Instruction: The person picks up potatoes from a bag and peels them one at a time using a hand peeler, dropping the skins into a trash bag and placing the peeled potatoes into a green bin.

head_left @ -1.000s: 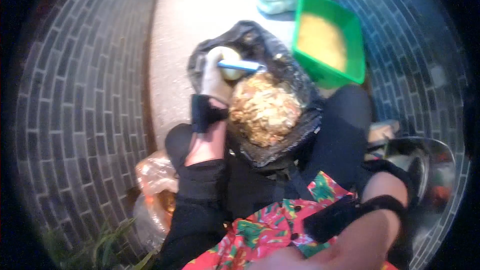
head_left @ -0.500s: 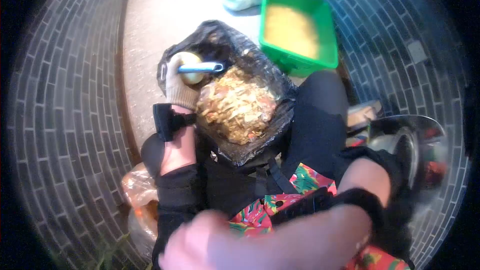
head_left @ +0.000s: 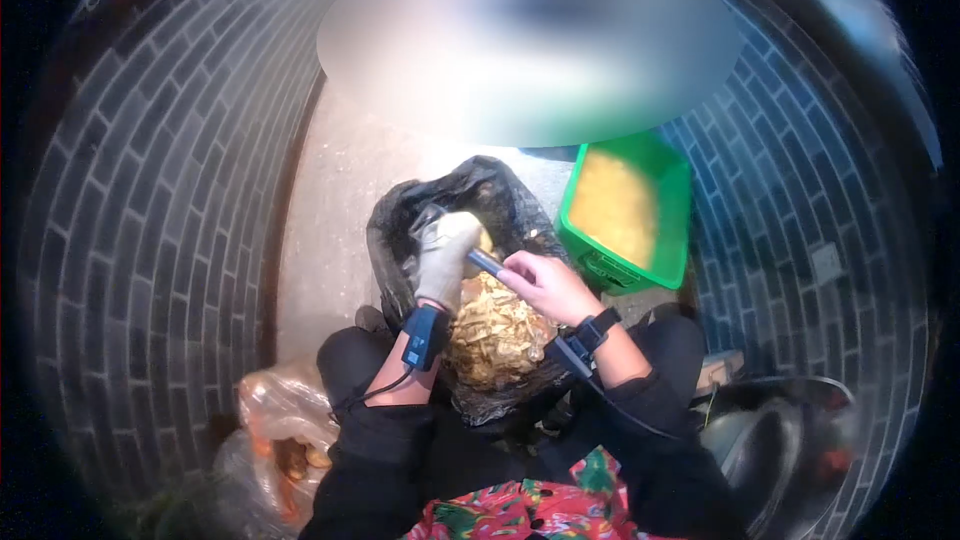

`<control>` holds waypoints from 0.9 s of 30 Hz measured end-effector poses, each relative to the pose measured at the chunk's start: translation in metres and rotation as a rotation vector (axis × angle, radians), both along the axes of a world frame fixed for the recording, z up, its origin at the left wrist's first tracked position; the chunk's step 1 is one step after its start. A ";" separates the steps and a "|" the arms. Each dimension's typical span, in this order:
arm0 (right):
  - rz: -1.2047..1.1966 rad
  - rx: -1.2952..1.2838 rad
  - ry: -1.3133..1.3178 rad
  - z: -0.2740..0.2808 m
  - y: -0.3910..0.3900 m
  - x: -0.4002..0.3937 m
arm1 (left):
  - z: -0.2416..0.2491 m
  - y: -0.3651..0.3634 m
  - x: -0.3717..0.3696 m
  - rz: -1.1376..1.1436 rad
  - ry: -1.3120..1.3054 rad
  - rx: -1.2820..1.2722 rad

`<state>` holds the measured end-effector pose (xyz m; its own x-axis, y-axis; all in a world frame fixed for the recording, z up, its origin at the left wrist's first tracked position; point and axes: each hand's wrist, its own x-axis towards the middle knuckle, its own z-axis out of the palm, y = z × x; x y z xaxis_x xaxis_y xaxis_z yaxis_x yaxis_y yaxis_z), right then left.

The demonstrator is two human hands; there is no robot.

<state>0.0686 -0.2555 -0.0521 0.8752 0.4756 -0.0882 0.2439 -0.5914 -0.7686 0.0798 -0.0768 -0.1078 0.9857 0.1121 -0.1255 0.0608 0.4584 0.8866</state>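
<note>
A pale round vegetable sits over the open black bag, mostly hidden by the gloved left hand wrapped closed around it. The bare right hand is clenched on a blue-handled peeler, its blade end hidden against the vegetable. Below lies a heap of crinkled tan peelings. A green plastic tub of yellow pieces stands just beside the bag.
</note>
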 end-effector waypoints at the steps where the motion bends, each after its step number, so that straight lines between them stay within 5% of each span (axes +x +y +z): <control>1: 0.019 -0.006 0.013 -0.008 0.002 -0.001 | -0.007 -0.008 0.004 0.053 -0.006 0.030; 4: -0.057 0.139 0.180 -0.038 -0.001 0.002 | -0.017 -0.027 0.006 0.073 -0.022 0.157; 6: -0.111 0.123 -0.023 -0.046 -0.007 0.009 | -0.021 -0.036 0.012 0.097 -0.038 0.248; 12: -0.364 0.334 0.030 -0.049 -0.057 0.047 | -0.030 -0.058 0.034 -0.073 0.159 -0.305; 15: -0.351 0.143 0.055 -0.035 -0.094 0.061 | -0.049 -0.057 0.046 -0.104 0.276 -0.186; 20: -0.385 0.289 -0.126 -0.054 -0.098 0.074 | -0.036 -0.058 0.067 -0.121 0.396 -0.352; 23: -0.171 0.205 -0.043 -0.045 -0.101 0.079 | -0.019 -0.064 0.081 -0.092 0.400 -0.190; 27: -0.185 0.245 -0.021 -0.045 -0.090 0.075 | -0.034 -0.058 0.089 -0.082 0.378 -0.024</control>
<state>0.1432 -0.3454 -0.0968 0.9493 0.3131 0.0288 0.1671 -0.4247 -0.8898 0.1689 -0.1347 -0.1420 0.8747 0.0278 -0.4838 0.4187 0.4591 0.7835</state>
